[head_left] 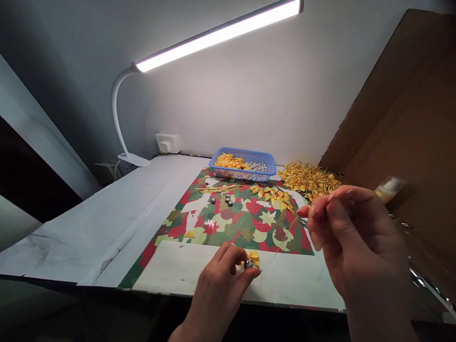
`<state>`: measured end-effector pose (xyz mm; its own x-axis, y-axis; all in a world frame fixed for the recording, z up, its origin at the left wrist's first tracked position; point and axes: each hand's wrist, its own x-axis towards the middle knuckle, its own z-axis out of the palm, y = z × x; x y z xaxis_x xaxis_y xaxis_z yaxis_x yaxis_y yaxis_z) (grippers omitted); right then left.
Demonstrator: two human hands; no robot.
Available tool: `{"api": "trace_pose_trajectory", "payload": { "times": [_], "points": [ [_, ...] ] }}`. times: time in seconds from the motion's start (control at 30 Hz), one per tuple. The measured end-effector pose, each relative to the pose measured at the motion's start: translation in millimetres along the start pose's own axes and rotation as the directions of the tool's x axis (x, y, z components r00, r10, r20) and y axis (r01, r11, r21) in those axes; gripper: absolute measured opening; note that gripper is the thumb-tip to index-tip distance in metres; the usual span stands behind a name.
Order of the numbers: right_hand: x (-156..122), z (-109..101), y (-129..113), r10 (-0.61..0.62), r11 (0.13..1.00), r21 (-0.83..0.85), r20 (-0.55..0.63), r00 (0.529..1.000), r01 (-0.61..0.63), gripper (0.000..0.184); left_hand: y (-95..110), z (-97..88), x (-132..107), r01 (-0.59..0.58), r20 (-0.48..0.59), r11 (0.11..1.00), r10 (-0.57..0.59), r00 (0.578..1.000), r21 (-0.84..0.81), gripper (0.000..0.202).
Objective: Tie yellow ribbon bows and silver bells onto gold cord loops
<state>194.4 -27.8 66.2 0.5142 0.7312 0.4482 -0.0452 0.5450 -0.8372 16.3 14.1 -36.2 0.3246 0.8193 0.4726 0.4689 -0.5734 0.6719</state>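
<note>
A pale wall is lit by a white lamp, whose base is set at the far left of a white table. Part of the table is covered by a patterned sheet in red, green and cream. On its far part, thin gold cords are laid side by side, with a few loose bells left just nearer. By the left hand, at the near edge, a silver bell with a yellow bow is pinched between thumb and fingers. Beyond, yellow pieces and silver bells are held in a blue basket; farther right, loose bows are scattered beside a gold heap. A fine thread is pinched by the raised right hand — its lower end, near the bell, is too faint to be followed. The far right is filled by brown cardboard.
</note>
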Motion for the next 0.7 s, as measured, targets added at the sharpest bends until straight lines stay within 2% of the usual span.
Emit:
{"api": "trace_pose_trajectory", "payload": {
  "times": [0.07, 0.13, 0.17, 0.23, 0.3, 0.33, 0.47, 0.57, 0.7],
  "points": [
    [0, -5, 2, -0.005, 0.998, -0.065, 0.048, 0.999, 0.008, 0.010, 2, -1.8, 1, -0.021, -0.028, 1.000, 0.021, 0.999, 0.004, 0.019],
    [-2, -11, 7, -0.028, 0.970, -0.234, 0.182, 0.983, 0.071, 0.011, 5, -4.0, 1, -0.039, -0.053, 0.999, 0.039, 0.998, 0.002, 0.020],
    [-4, -15, 11, -0.038, 0.934, -0.331, 0.278, 0.960, 0.133, 0.012, 7, -5.2, 0, -0.047, -0.068, 0.999, 0.046, 0.997, 0.001, 0.020],
    [-15, -21, 22, -0.048, 0.836, -0.464, 0.470, 0.881, 0.293, 0.014, 11, -7.3, -2, -0.061, -0.098, 0.998, 0.061, 0.993, -0.001, 0.020],
    [-31, -26, 35, -0.043, 0.767, -0.504, 0.577, 0.815, 0.397, 0.017, 14, -8.9, -4, -0.085, -0.125, 0.996, 0.084, 0.989, -0.004, 0.021],
    [-40, -28, 41, -0.028, 0.750, -0.519, 0.594, 0.804, 0.410, 0.019, 16, -9.4, -5, -0.101, -0.136, 0.995, 0.100, 0.986, -0.006, 0.021],
    [-67, -31, 55, -0.004, 0.664, -0.633, 0.529, 0.849, 0.398, 0.020, 19, -10.2, -7, -0.161, -0.163, 0.987, 0.159, 0.974, -0.003, 0.017],
    [-72, -31, 57, 0.010, 0.614, -0.657, 0.561, 0.828, 0.438, 0.023, 19, -10.6, -6, -0.193, -0.168, 0.981, 0.194, 0.966, 0.026, 0.015],
    [-70, -31, 59, 0.007, 0.598, -0.649, 0.591, 0.807, 0.470, 0.025, 19, -10.1, -6, -0.246, -0.157, 0.968, 0.250, 0.955, 0.044, 0.013]
  ]
}}
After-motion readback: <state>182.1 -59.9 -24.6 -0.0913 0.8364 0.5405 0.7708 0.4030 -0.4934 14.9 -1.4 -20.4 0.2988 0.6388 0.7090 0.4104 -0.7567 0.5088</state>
